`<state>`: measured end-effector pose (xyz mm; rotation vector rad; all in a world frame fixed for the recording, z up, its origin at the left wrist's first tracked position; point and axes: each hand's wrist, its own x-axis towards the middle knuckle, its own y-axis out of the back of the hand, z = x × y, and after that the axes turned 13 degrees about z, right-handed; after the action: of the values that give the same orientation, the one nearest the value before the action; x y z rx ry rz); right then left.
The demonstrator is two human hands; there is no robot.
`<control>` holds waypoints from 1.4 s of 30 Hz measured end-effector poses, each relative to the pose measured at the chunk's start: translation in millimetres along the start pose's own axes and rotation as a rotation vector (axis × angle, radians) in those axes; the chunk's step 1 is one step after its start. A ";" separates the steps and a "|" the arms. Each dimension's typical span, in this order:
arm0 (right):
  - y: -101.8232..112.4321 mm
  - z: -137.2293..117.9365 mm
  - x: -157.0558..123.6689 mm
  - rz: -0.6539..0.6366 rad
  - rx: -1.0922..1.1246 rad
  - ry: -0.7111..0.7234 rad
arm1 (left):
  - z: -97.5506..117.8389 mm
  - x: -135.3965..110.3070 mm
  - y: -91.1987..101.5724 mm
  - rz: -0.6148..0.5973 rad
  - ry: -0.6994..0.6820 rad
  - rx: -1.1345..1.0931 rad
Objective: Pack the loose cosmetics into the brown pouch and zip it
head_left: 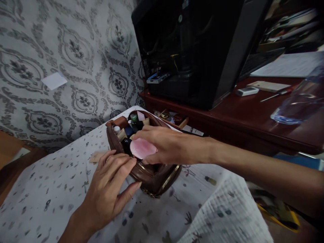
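Observation:
A brown zip bag lies open on a white patterned cloth, filled with small bottles and tubes. My right hand reaches across from the right and is closed on a glossy pink oval object over the bag's opening. Its exact kind does not show. At the bag's near left rim, my left hand rests with its fingers stretched out and its thumb apart, touching the edge. Inside the bag are a green-capped bottle and a white cap. My right hand hides part of the contents.
A patterned white cloth covers the surface under the bag. Behind stands a black computer case on a dark red desk. An open drawer sits just beyond the bag. A clear bottle is at the right, and a beige card lies left.

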<state>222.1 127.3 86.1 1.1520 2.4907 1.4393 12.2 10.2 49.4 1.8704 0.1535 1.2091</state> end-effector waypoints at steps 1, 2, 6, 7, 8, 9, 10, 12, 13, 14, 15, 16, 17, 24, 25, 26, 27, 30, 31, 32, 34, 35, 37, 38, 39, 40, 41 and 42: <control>-0.3 -2.7 0.9 -0.039 -0.061 -0.007 | 0.5 -0.8 0.2 0.000 0.002 -0.002; -1.1 -5.2 2.1 -0.070 -0.119 -0.015 | 0.8 -1.5 0.5 -0.002 0.007 -0.003; -5.8 -10.4 7.6 -0.162 -0.268 -0.002 | 1.6 -3.2 1.0 -0.016 0.018 -0.008; -6.4 -10.5 8.7 -0.170 -0.291 0.018 | 1.6 -3.8 0.8 -0.017 0.016 -0.008; -6.8 -10.3 9.7 -0.171 -0.313 0.037 | 1.6 -4.4 0.5 -0.016 0.014 -0.009; -6.8 -10.1 10.6 -0.162 -0.334 0.055 | 1.5 -5.1 0.1 -0.012 0.012 -0.010; -6.6 -9.9 11.5 -0.156 -0.352 0.068 | 1.5 -5.8 -0.3 -0.008 0.011 -0.010; -6.0 -9.8 13.3 -0.170 -0.382 0.077 | 1.4 -7.1 -0.7 -0.001 0.011 -0.012; -5.6 -10.0 14.2 -0.181 -0.393 0.076 | 1.3 -7.7 -0.7 -0.001 0.012 -0.013; -5.3 -10.4 15.0 -0.194 -0.402 0.075 | 1.3 -8.1 -0.6 -0.003 0.015 -0.014; -5.1 -10.8 15.7 -0.212 -0.410 0.072 | 1.2 -8.5 -0.4 -0.006 0.018 -0.015; -5.1 -11.3 16.3 -0.226 -0.418 0.065 | 1.1 -8.9 -0.3 -0.008 0.021 -0.016; -5.3 -11.9 16.6 -0.225 -0.423 0.056 | 1.1 -9.2 -0.4 -0.008 0.020 -0.018; -12.8 -12.0 16.2 -0.205 -0.473 0.092 | 1.0 -11.0 -2.6 0.000 0.032 -0.023; -13.9 -10.7 16.4 -0.216 -0.478 0.108 | 1.1 -11.3 -2.9 0.002 0.031 -0.024; -14.6 -9.3 16.9 -0.226 -0.475 0.123 | 1.2 -11.6 -3.0 0.004 0.031 -0.025; -14.6 -7.9 17.4 -0.233 -0.469 0.134 | 1.4 -12.0 -3.2 0.006 0.032 -0.025; -11.5 -4.8 19.6 -0.261 -0.448 0.144 | 1.8 -13.2 -3.6 0.014 0.037 -0.026; -9.7 -4.6 20.4 -0.283 -0.438 0.141 | 1.9 -13.6 -3.7 0.011 0.043 -0.024; -7.8 -4.8 21.0 -0.307 -0.424 0.135 | 2.0 -13.9 -3.8 0.007 0.049 -0.023; -4.9 -5.7 21.8 -0.336 -0.400 0.114 | 2.1 -14.4 -3.8 0.002 0.056 -0.019; -4.0 -6.4 21.9 -0.334 -0.393 0.104 | 2.1 -14.3 -3.7 0.002 0.055 -0.016; -3.3 -7.5 21.7 -0.307 -0.388 0.093 | 2.3 -13.9 -3.5 0.003 0.048 -0.013; -3.3 -8.1 21.6 -0.296 -0.389 0.085 | 2.4 -13.5 -3.4 0.003 0.043 -0.014; -3.4 -8.5 21.6 -0.296 -0.394 0.076 | 2.5 -13.1 -3.3 0.004 0.040 -0.015; -3.4 -9.0 21.7 -0.294 -0.402 0.067 | 2.5 -12.7 -3.3 0.007 0.039 -0.016; -3.2 -9.5 22.0 -0.296 -0.414 0.062 | 2.5 -12.5 -3.4 0.008 0.038 -0.016; -2.9 -10.1 22.5 -0.300 -0.427 0.060 | 2.4 -12.4 -3.5 0.010 0.037 -0.017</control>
<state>200.3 133.0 96.6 0.6384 2.1149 1.8046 8.9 4.5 38.1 1.8372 0.1543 1.2482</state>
